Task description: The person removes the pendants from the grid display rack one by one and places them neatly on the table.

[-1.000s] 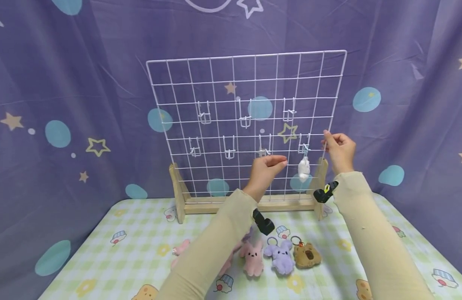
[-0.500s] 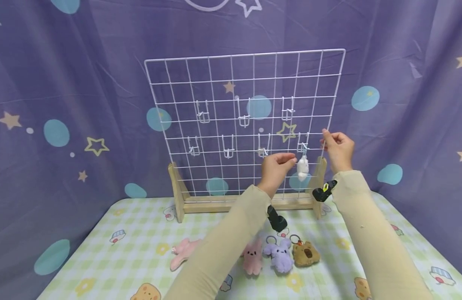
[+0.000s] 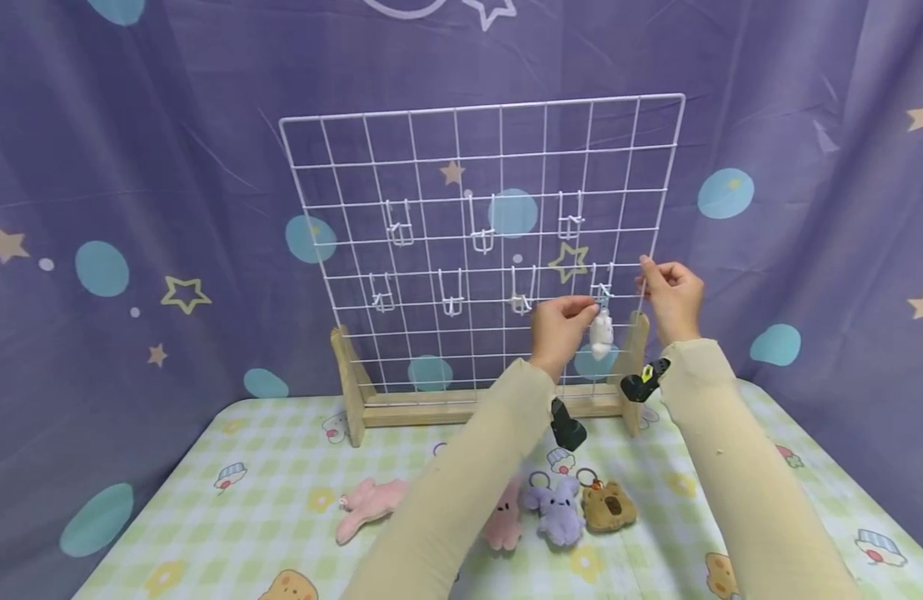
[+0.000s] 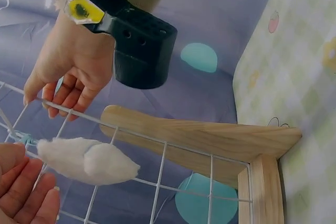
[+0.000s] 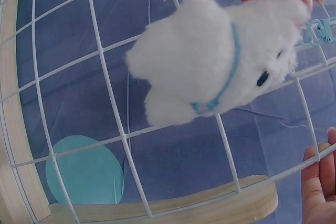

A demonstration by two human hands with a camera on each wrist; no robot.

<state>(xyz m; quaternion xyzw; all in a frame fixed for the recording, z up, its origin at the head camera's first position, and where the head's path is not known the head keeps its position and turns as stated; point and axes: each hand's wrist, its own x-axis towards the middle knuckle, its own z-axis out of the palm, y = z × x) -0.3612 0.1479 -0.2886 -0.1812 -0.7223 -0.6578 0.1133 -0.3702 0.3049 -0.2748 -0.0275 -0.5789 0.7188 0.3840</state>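
A white plush dog keychain [image 3: 601, 336] with a blue collar hangs from a hook at the lower right of the white wire grid [image 3: 501, 106]. Its light blue clasp [image 5: 317, 32] shows at the right edge of the right wrist view. My left hand [image 3: 559, 333] reaches in from the left, its thumb and fingers loosely parted and the fingertips right at the plush's head and clasp. At the grid's right side, my right hand [image 3: 675, 300] pinches the upright wire between thumb and fingers, the thumb in front.
Other hooks [image 3: 483, 242] hang on the grid without charms. A wooden stand [image 3: 346, 387] holds it up. On the checked tablecloth lie a pink plush [image 3: 367, 506], another pink one [image 3: 504, 523] partly behind my left sleeve, a purple one [image 3: 559, 510] and a brown one [image 3: 610, 507].
My left hand has moved right and slightly up to the top of the hanging plush dog. My right hand has stayed on the grid's edge. The head view has shifted slightly.
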